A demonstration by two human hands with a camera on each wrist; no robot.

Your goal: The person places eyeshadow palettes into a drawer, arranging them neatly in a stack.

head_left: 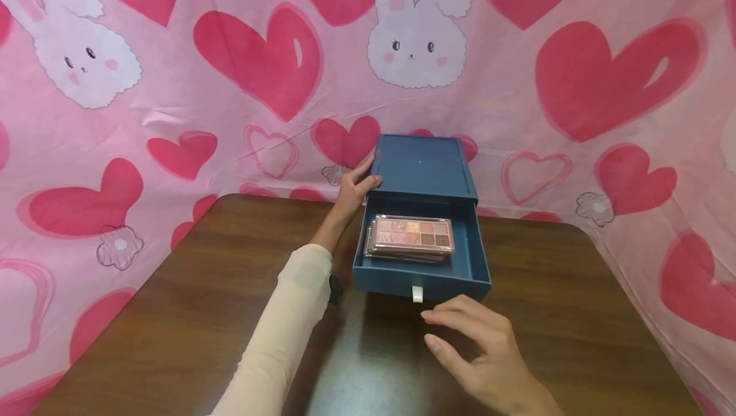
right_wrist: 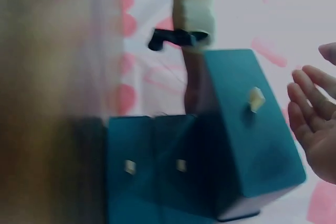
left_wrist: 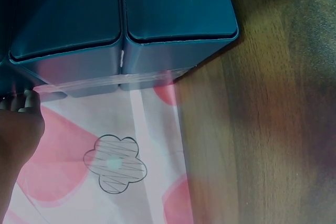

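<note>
A dark blue drawer chest stands at the back of the table, its top drawer pulled far out. A small stack of eyeshadow palettes lies in that drawer, toward its left side. My left hand rests against the chest's left side near the top, fingers and thumb extended along it. In front of the drawer, my right hand is held with loosely bent fingers and nothing in them. Its fingertips are close to the white pull tab but apart from it.
In the right wrist view, two lower drawers with pale tabs sit closed beneath the top one. A pink heart-and-bunny cloth hangs behind the wooden table. A small dark object shows beside the left forearm.
</note>
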